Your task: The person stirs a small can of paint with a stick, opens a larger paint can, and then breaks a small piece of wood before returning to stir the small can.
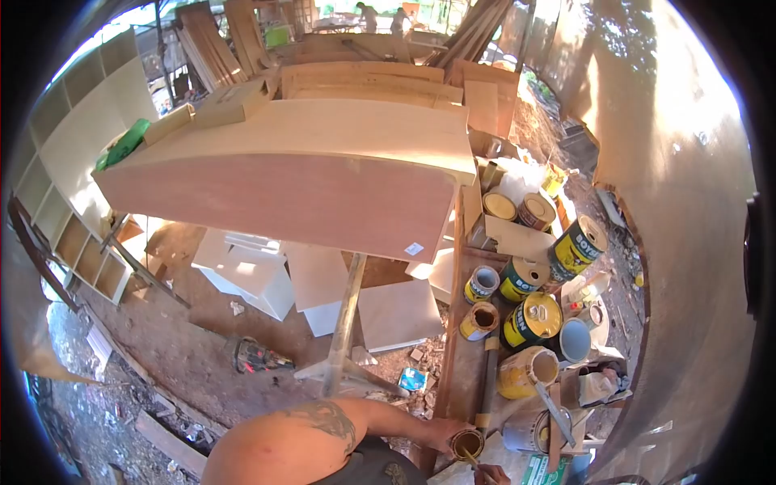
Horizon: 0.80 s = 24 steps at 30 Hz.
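The left hand [444,434] holds an open, brown-stained can [467,437]; the right hand [491,475] holds a slim stick [470,459] slanting into it.

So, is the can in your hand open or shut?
Open. The can has no lid on, and a thin stick pokes into its top.

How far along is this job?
The long wooden piece looks assembled, its top and side joined. In progress: the left hand steadies a small can while the right hand works a thin tool in it. Coating probably remains, since the pinkish side looks like bare wood, though the can's contents are unclear.
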Tool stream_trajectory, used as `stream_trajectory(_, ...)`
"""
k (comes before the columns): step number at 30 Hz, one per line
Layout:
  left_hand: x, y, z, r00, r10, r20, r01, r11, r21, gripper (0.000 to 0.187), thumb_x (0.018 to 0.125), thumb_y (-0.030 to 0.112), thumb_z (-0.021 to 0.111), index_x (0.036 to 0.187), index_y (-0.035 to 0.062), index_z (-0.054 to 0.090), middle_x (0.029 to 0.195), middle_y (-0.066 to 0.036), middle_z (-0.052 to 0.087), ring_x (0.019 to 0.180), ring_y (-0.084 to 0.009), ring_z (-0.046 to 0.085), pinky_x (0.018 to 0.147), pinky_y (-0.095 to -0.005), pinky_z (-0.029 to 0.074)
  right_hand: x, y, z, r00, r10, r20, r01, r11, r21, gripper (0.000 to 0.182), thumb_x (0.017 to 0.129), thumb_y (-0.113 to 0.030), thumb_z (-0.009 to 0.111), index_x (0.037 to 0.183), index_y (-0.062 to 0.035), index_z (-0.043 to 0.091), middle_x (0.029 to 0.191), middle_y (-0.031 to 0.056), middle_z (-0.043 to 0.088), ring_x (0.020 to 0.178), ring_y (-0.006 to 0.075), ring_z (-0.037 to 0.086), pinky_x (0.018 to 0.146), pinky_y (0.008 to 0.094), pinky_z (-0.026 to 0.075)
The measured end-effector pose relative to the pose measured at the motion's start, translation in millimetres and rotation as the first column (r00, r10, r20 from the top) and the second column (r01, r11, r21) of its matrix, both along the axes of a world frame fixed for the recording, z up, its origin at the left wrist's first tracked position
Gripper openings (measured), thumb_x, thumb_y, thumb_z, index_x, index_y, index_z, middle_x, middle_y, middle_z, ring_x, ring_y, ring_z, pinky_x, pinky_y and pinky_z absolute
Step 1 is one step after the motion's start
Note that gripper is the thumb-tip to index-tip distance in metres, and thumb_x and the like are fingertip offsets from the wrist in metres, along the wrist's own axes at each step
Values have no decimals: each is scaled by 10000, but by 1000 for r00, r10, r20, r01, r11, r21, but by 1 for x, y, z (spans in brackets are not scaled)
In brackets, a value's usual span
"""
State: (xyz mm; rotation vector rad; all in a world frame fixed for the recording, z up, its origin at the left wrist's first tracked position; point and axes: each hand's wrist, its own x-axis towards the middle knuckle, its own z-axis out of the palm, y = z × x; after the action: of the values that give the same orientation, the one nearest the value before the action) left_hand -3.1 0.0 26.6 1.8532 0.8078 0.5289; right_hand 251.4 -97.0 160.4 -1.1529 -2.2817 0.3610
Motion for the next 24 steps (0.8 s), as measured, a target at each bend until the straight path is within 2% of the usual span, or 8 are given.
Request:
stream_trajectory(6,2,-2,-8,1000,20,-8,-20,1000,21,1158,597,315,970,1580,111,394,1472,-181,595,1428,-361,530,1184,-457,434,5,-4,41,999,28,21,-26,997,-73,102,899,-16,702,984,-29,757,979,155,741,839,360,714,693,425,591)
stream_trajectory(9,4,-1,-17,1000,6,14,-6,999,34,1157,596,300,976,1577,110,394,1472,-182,596,1425,-358,534,1180,-457,436,15,-7,39,1000,6,20,-3,992,-126,60,918,-27,701,953,-35,749,981,161,741,847,358,717,698,434,587)
stream_trajectory(15,0,2,-5,997,-46,63,47,999,-21,1170,594,287,996,1577,101,389,1461,-184,599,1414,-367,536,1176,-456,439,4,2,62,975,-27,-222,11,997,-75,112,988,-80,669,966,-11,754,982,160,743,835,322,713,711,409,578)
stream_trajectory(16,0,2,-3,997,-50,66,51,998,-19,1179,594,299,1002,1578,94,386,1459,-189,597,1413,-375,532,1176,-457,439,6,3,49,969,-114,-221,84,986,-141,184,1013,-113,639,983,13,769,975,172,739,814,285,708,707,384,574)
stream_trajectory(19,-4,2,17,997,-73,16,74,994,-81,1185,601,327,998,1582,92,376,1475,-193,583,1416,-378,529,1177,-462,437,-2,4,23,945,-289,-155,235,926,-294,205,1014,-122,629,988,3,790,959,171,742,790,260,707,700,365,571)
stream_trajectory(20,-4,2,16,997,-71,-2,71,996,-60,1189,606,346,994,1585,92,370,1479,-196,578,1416,-380,529,1176,-463,437,-7,1,8,895,-393,-212,299,880,-370,204,1013,-119,626,971,-23,800,942,147,744,768,237,703,682,367,570)
stream_trajectory(23,-5,4,12,998,-68,-18,68,998,-4,1203,618,404,984,1594,91,354,1489,-205,565,1418,-388,525,1176,-466,437,-3,-10,-30,790,-528,-313,339,800,-494,238,1024,-168,626,961,-18,799,903,129,742,753,219,702,669,363,574)
stream_trajectory(24,-6,4,10,997,-72,-1,72,997,7,1210,621,424,980,1598,91,347,1491,-208,562,1421,-390,522,1176,-466,436,14,-13,-57,876,-445,-186,378,873,-309,288,1016,-221,651,946,27,780,860,142,731,746,197,700,652,361,574)
